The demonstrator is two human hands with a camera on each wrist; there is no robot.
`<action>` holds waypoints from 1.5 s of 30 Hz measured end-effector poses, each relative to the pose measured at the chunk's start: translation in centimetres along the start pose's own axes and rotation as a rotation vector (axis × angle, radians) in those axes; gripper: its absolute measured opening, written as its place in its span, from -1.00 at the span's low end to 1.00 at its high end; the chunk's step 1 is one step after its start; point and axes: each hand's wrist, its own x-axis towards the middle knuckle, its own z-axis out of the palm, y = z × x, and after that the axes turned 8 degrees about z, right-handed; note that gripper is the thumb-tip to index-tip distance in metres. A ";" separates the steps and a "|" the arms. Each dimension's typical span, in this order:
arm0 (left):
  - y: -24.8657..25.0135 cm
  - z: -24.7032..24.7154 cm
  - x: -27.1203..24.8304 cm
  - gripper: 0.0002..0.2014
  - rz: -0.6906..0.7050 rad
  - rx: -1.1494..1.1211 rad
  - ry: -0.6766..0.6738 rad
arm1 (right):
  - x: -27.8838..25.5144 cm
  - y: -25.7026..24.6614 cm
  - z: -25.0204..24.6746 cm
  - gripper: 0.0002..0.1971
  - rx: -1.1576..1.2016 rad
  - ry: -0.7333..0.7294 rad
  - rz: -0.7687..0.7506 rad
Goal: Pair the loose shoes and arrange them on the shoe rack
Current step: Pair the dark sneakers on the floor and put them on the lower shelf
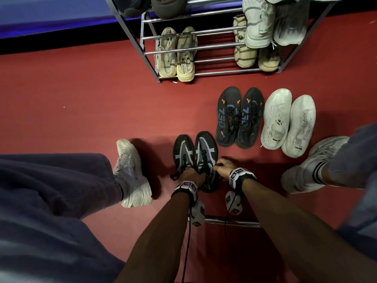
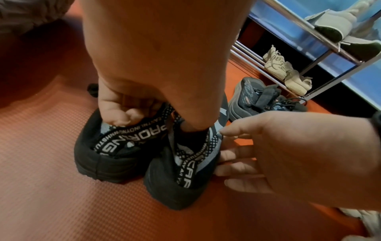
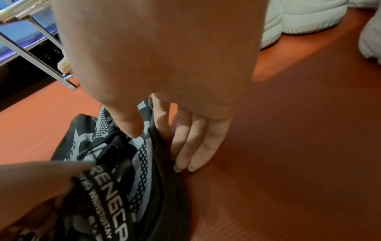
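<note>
Both hands meet at the heels: left grip (image 2: 132,104) hooks inside both black shoes (image 1: 194,160); right grip (image 3: 191,138) lies flat-fingered beside them, toes pointing at the rack (image 1: 193,49).

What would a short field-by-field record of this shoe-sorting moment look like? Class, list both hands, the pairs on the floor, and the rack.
left hand: fingers hooked into the collars of the black mesh pair, gripping both shoes
right hand: fingers straight along the outer side of that pair's right shoe, thumb on its upper
black pair with orange marks: on the floor, side by side
white pair: on the floor, to the right of it
shoe rack: beige pair on the bottom shelf, more shoes at its right end
task state: three pairs not yet on the rack
</note>
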 end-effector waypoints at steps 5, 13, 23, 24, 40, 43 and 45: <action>0.6 0.1 -0.7 -0.39 0.012 0.091 0.064 | -0.1 0.0 -0.1 -0.93 0.012 -0.016 0.007; -0.5 -0.8 0.0 -0.63 0.185 0.010 0.059 | -0.4 -0.8 -0.4 -0.86 0.016 -0.041 0.027; 0.4 -6.7 2.3 -0.77 0.316 0.193 0.404 | 1.1 -6.2 0.3 -0.52 0.186 -0.035 -0.128; 0.9 -7.6 2.8 -0.78 0.325 0.204 0.426 | 2.2 -6.7 0.4 -0.44 0.206 -0.036 -0.146; 9.5 -9.7 12.9 -0.88 0.387 0.091 0.372 | 2.4 -11.7 -5.9 -0.36 0.431 -0.065 -0.173; 9.0 -9.2 14.0 -0.87 0.371 0.083 0.351 | 3.8 -11.4 -5.9 -0.44 0.445 -0.103 -0.123; 8.5 -8.8 14.1 -0.86 0.391 0.068 0.346 | 3.5 -11.4 -6.1 -0.51 0.413 -0.106 -0.123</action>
